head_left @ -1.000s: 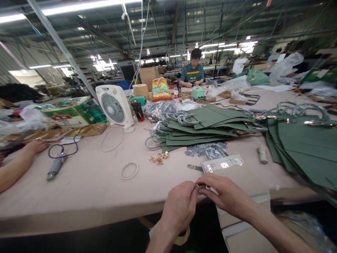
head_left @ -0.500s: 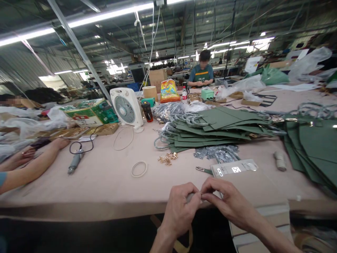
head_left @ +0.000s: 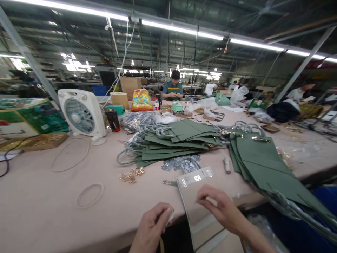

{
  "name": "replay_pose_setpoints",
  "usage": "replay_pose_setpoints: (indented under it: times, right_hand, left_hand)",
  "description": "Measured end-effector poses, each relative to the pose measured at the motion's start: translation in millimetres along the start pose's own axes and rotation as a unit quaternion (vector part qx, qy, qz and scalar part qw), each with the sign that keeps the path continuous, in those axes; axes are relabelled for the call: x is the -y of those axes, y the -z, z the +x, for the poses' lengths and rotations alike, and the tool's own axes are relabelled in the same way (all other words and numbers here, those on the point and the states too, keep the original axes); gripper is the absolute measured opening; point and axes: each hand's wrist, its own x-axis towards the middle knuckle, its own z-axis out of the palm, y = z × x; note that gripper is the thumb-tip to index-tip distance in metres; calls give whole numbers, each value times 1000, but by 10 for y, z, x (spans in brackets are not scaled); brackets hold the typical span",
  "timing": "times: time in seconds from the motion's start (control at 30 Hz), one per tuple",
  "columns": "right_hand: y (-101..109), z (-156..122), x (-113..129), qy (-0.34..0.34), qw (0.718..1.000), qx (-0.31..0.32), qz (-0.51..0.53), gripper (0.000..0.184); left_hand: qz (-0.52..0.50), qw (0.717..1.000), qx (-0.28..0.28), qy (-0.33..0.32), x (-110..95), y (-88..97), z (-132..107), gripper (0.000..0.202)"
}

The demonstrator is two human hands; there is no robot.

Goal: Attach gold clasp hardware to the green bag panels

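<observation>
My left hand (head_left: 152, 223) is at the table's front edge, thumb and fingers closed on a small whitish piece (head_left: 170, 214) whose kind I cannot make out. To its right, my right hand (head_left: 219, 209) hovers over a beige panel (head_left: 193, 200), fingertips pinched together. Whatever may be between them is too small to tell. The panel has a pale strip with metal plates and cutouts along its far end, and it hangs over the table edge towards me. A green strap with a metal tip (head_left: 170, 182) sticks out at its left.
Small gold fittings (head_left: 131, 175) and a pale ring (head_left: 90, 195) lie left. Behind the panel are silvery metal pieces (head_left: 180, 163) and stacked green bag panels (head_left: 168, 140); more green panels (head_left: 259, 154) lie right. A fan (head_left: 80, 112) stands back left. A person (head_left: 173, 86) sits across.
The view has swung right. My hands, together before, are now apart: the left holds the whitish piece lower left, the right is over the beige panel. The co-worker's arms at left are out of view.
</observation>
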Motion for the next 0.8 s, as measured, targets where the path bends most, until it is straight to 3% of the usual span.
replay_pose_setpoints:
  times: [0.07, 0.13, 0.3, 0.4, 0.53, 0.8]
  right_hand:
    - [287, 96, -241, -53, 998, -40, -19, 23]
    - [489, 226, -440, -72, 996, -40, -34, 28]
    - [592, 557, -721, -86, 993, 67, -49, 30]
    - [546, 707, -823, -96, 985, 132, -63, 28]
    - [533, 829, -947, -107, 978, 168, -66, 27]
    - [489, 920, -1035, -108, 975, 186, -57, 34]
  left_hand:
    - [2, 999, 40, -18, -6, -189, 80, 46]
    - [2, 998, 59, -33, -13, -385, 195, 41]
    - [64, 994, 6, -89, 65, -724, 543, 30]
    - [123, 988, -17, -87, 193, -786, 696, 28]
    - [170, 982, -32, -71, 322, -797, 767, 27]
    - [203, 977, -44, -54, 250, -789, 726, 26]
